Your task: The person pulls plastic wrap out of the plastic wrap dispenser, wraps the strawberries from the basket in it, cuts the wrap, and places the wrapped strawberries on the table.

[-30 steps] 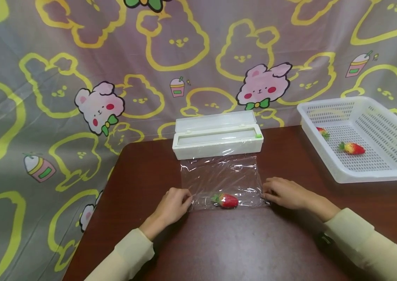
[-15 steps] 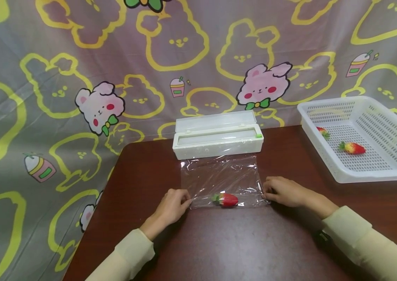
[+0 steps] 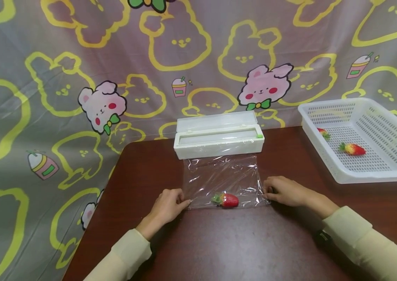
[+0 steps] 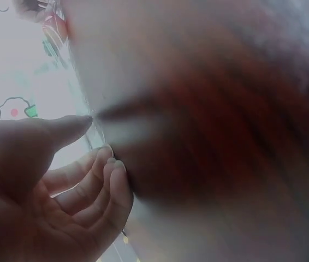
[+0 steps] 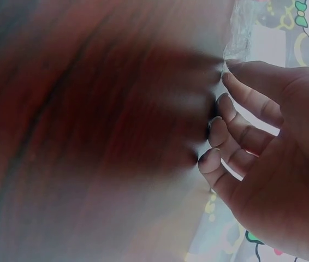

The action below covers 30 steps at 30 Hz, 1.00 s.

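A sheet of clear cling film [image 3: 202, 177] stretches toward me from a white cling film box [image 3: 219, 142]. Its near edge lies over a red strawberry [image 3: 230, 200] with green leaves at the left end. At the near left corner is my left hand [image 3: 168, 205]; its thumb tip touches the film edge. In the left wrist view a gap shows between that thumb and the fingers of the left hand [image 4: 83, 191]. My right hand [image 3: 284, 191] pinches the near right corner. The right wrist view shows thumb and index finger of the right hand [image 5: 274, 125] meeting at the crumpled film.
On the right stands a white perforated basket [image 3: 377, 177] with a strawberry [image 3: 353, 149] and another strawberry [image 3: 323, 133] partly hidden by its wall. The box's lid stands raised against a patterned curtain [image 3: 198, 50] behind the brown table [image 3: 212, 246].
My left hand has shifted slightly left, its fingers parting from the thumb at the film corner. The right hand keeps its pinch. The film and strawberry stay nearly in place.
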{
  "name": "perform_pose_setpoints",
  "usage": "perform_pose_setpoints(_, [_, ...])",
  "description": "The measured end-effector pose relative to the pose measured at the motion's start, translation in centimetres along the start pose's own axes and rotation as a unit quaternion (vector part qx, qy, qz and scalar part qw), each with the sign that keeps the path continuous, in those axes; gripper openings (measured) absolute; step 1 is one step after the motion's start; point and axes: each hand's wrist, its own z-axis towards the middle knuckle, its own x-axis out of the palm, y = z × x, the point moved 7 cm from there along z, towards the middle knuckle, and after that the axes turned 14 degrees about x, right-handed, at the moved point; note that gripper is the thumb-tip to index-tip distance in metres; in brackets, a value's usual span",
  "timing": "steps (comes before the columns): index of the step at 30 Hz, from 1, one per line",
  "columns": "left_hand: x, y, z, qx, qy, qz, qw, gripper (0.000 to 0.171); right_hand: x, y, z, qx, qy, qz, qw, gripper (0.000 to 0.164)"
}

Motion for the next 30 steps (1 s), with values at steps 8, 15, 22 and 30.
perform_pose_setpoints(8, [-0.2, 0.5, -0.2, -0.013, 0.009, -0.006, 0.9999, 0.027, 0.0, 0.0, 0.0, -0.01, 0.003, 0.011, 1.0, 0.017])
perform_pose_setpoints(15, [-0.6, 0.7, -0.2, -0.007, 0.012, -0.015, 0.9998, 0.024, -0.3, 0.0, 0.0, -0.032, -0.013, 0.023, 0.999, 0.014])
perform_pose_setpoints(22, [-2.6, -1.5, 0.5, 0.055, -0.04, -0.014, 0.9976, 0.007, -1.7, 1.3, -0.5, -0.027, -0.096, -0.011, 0.995, 0.004])
perform_pose_setpoints(30, [-0.5, -7.7, 2.8, 0.204, 0.039, -0.061, 0.9764, 0.017, -0.1, 7.1, -0.2, -0.07, -0.065, -0.028, 0.995, 0.032])
